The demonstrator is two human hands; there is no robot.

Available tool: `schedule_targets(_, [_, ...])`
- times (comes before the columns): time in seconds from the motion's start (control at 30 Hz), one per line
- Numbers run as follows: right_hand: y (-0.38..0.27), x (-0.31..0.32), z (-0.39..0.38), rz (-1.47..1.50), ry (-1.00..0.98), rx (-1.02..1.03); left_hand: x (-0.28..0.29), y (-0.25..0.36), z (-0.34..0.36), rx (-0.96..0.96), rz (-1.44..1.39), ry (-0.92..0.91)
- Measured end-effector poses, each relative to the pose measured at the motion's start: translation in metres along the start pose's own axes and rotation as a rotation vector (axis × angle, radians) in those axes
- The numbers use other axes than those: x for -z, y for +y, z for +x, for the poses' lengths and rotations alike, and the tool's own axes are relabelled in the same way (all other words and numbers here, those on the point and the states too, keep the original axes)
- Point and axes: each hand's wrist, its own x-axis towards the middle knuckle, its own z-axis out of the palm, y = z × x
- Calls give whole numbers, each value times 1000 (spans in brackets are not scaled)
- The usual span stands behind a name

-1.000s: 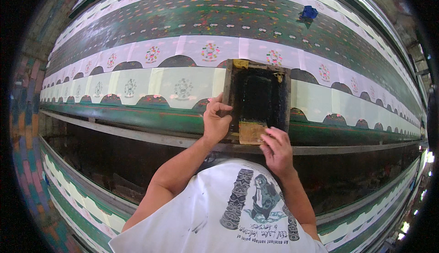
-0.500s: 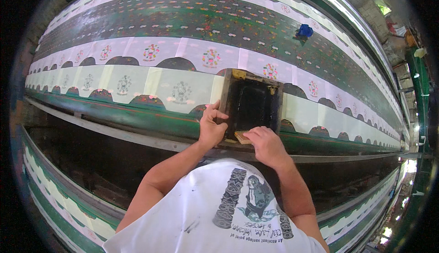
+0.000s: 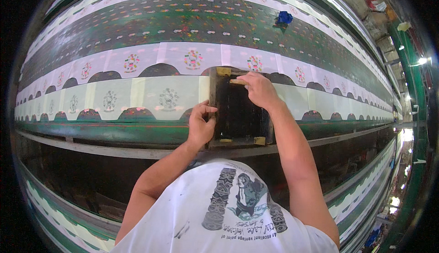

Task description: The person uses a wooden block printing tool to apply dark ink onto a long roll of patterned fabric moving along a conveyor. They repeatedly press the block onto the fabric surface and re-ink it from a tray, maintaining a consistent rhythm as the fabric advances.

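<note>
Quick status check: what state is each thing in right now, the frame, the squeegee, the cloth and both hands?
Frame: flat on the cloth, dark inside.
Squeegee: at the frame's far end, gripped.
Cloth: stretched flat along the table, printed with motifs.
Left hand: gripping the frame's left edge.
Right hand: closed on the squeegee.
Blue object: lying on the cloth, far side.

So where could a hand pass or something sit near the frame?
Open cloth lies left of the frame, and more right of it, past the right hand. Crowded: the left hand grips the frame's left rail. A blue object sits far up the table.
</note>
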Motion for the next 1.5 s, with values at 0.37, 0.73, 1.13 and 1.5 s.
schedule_targets(0.37, [-37,-24,-83,-102,43,91,3,-1,2,-2,-105,-44])
schedule_targets(0.73, [-85,-25,-157,-17,14,51,-10,-8,-12,-47,-126,55])
schedule_targets(1.13, [-29,-11,-221,99,311,-130,-24,5,-19,-131,124,143])
schedule_targets(1.5, [109,29,-329,471,452,-300,-186,43,-30,-374,104,176])
